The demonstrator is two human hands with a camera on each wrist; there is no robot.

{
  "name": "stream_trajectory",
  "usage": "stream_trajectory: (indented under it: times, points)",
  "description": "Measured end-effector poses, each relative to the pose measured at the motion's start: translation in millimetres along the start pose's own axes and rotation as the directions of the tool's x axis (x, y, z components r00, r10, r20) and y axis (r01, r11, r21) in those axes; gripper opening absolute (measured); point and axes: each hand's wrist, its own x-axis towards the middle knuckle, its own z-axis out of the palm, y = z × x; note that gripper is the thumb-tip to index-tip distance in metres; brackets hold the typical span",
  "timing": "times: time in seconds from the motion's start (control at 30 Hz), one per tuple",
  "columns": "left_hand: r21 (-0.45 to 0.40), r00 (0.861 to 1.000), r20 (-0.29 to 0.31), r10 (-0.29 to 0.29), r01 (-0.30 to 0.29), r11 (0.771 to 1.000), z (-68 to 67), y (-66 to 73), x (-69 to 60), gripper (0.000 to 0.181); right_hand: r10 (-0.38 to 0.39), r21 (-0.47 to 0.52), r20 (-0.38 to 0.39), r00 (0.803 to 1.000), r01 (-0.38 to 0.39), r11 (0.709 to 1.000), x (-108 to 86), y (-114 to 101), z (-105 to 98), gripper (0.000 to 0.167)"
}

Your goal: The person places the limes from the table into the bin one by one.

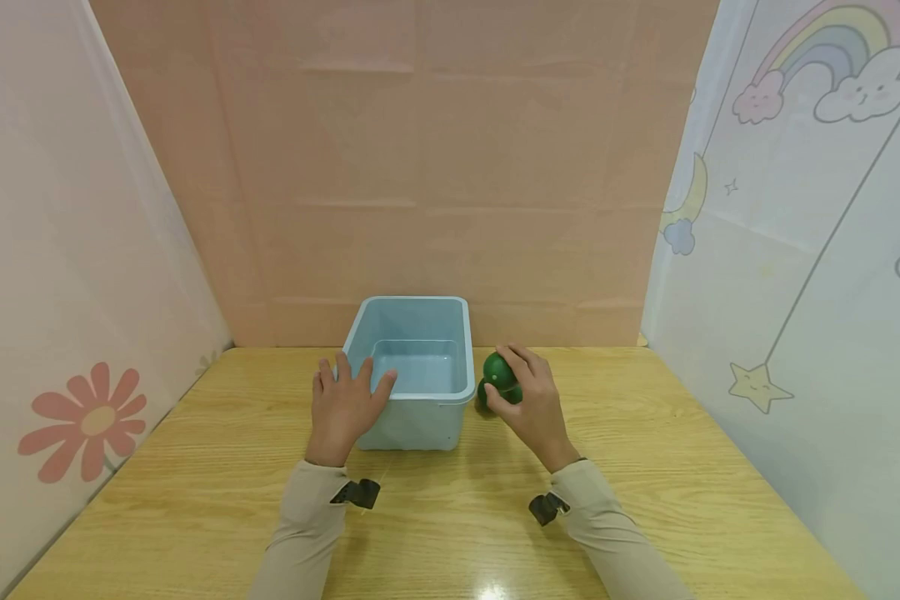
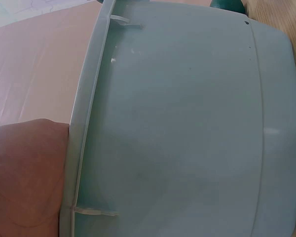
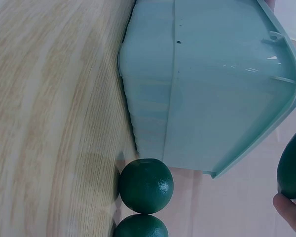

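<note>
A light blue plastic bin [image 1: 408, 425] stands upright on the table. My left hand [image 1: 342, 408] rests on its near left rim, fingers spread and fairly straight; in the left wrist view only part of that hand [image 2: 27, 180] shows beside the rim. To the right of the bin, my right hand [image 1: 528, 400] holds a round, dark green, lime-like fruit [image 1: 498, 371] between thumb and fingers, raised off the table in the right wrist view. Below it two more green fruits sit on the wood, one nearer the bin [image 3: 146, 186] and one beside it [image 3: 141, 228].
The wooden table [image 1: 637, 467] reaches back to a peach-coloured cloth [image 1: 435, 167]. Pale printed curtains hang at the left [image 1: 60, 250] and right [image 1: 810, 267]. A small black camera is strapped to each wrist.
</note>
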Motion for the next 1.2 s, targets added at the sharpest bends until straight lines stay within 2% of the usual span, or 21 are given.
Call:
stream_trajectory:
  times: [0.5,0.77,1.2]
  points:
    - [0.016,1.0,-0.02,0.015,-0.014,1.0,2.5,-1.8,-0.1,0.062,-0.011,-0.001,0.0,1.0,0.011,1.0,1.4,-2.6,-1.2,0.059]
    - [0.017,0.999,-0.029,0.021,-0.02,1.0,2.8,-1.8,0.4,0.062,-0.003,0.019,0.005,1.0,0.003,1.0,1.9,-2.6,-1.2,0.052]
    - [0.008,1.0,-0.028,0.013,-0.013,1.0,0.3,-0.3,-0.7,0.061,-0.031,0.008,-0.014,0.999,0.031,0.999,4.2,-7.2,-1.1,0.065]
